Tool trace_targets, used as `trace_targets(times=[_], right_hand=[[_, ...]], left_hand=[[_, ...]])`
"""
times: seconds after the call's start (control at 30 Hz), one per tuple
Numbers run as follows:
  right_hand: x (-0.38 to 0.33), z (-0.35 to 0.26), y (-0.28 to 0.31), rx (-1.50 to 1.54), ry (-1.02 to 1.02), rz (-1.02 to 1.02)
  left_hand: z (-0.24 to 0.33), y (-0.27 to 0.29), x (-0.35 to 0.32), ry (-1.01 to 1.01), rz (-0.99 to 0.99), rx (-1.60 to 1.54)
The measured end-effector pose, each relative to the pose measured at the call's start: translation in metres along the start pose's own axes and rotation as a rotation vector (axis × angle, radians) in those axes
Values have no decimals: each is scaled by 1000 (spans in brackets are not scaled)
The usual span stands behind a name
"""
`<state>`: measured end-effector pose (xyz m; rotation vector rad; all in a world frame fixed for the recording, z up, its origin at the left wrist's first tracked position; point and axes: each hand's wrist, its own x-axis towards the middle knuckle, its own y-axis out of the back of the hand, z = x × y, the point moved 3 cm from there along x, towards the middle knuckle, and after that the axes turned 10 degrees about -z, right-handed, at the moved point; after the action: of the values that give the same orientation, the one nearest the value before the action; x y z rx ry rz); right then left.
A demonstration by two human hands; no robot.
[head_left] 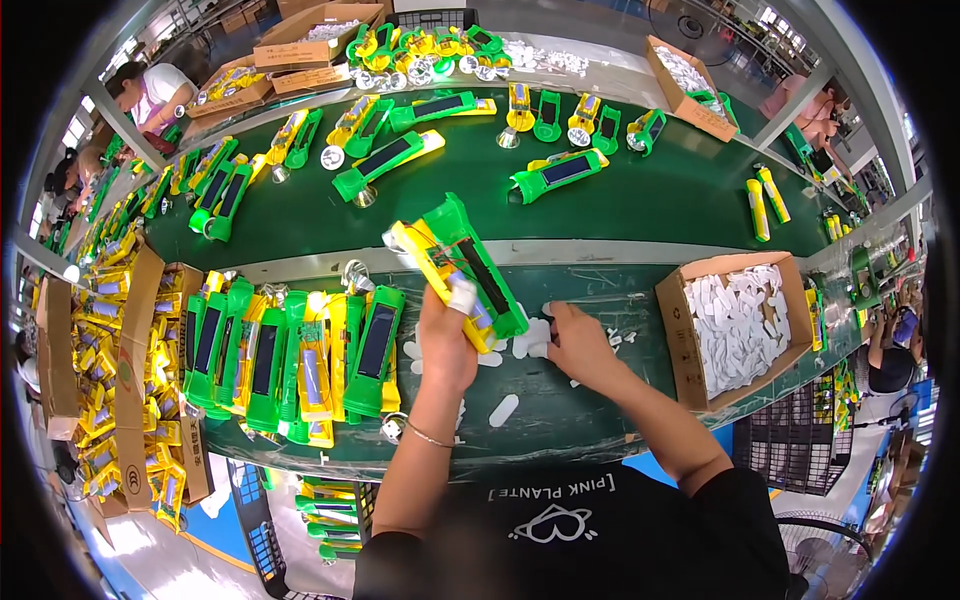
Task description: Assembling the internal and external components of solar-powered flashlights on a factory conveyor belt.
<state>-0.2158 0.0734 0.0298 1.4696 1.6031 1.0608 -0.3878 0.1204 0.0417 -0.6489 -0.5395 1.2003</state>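
My left hand point(446, 340) holds up a green and yellow flashlight body point(458, 268), split open, with a dark panel along one side and a white piece under my thumb. My right hand point(578, 345) reaches down to several small white plastic pieces point(530, 338) lying on the dark green bench point(560, 410), and its fingertips pinch one of them. More white pieces point(503, 409) lie loose on the bench below my hands.
A row of green and yellow flashlight bodies point(290, 360) lies left of my hands. A cardboard box of white pieces point(738, 322) stands at the right. Beyond a grey rail runs a green conveyor point(640, 195) with more flashlights. Other people work at the far left and right.
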Motion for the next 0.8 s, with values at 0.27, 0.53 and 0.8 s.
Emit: trace_targets(times=[0.27,0.53,0.8], right_hand=[[6,8,43,780,-4,74],[33,-62,62,534,59,-94],[31,-64,61,451,83,-84]], left_hand=[[-34,-10,-11,124,34,171],[-52,-44,-19,-88,-148,366],[-54,-38,-23,-164,-169,377]])
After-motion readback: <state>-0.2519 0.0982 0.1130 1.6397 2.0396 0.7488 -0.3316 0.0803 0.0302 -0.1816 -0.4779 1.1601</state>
